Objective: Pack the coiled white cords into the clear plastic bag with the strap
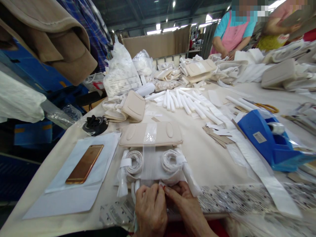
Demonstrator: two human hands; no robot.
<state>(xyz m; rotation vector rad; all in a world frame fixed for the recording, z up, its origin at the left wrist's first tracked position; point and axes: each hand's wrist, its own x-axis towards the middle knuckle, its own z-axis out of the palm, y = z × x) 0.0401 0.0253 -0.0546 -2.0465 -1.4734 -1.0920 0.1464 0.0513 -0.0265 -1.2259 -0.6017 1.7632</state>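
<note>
In front of me lies a beige bag flap piece [160, 134] with two oval stitched patches and clear tape [150, 148] running down its middle. Below it are two coiled pale straps, the left coil [134, 162] and the right coil [170, 160], each with white wrapping beside it. My left hand [151, 207] is closed at the near edge of this bundle. Close against it, my right hand [184, 204] pinches with thumb and fingers. A tiny red spot shows between the fingertips; what they grip is hidden.
A phone [85, 164] lies on paper sheets [66, 204] at left, near a black tape measure [95, 125]. White foam tubes [182, 102] spread beyond. At right are a blue tape dispenser [261, 138] and orange-handled scissors [268, 107]. Two people work across the table.
</note>
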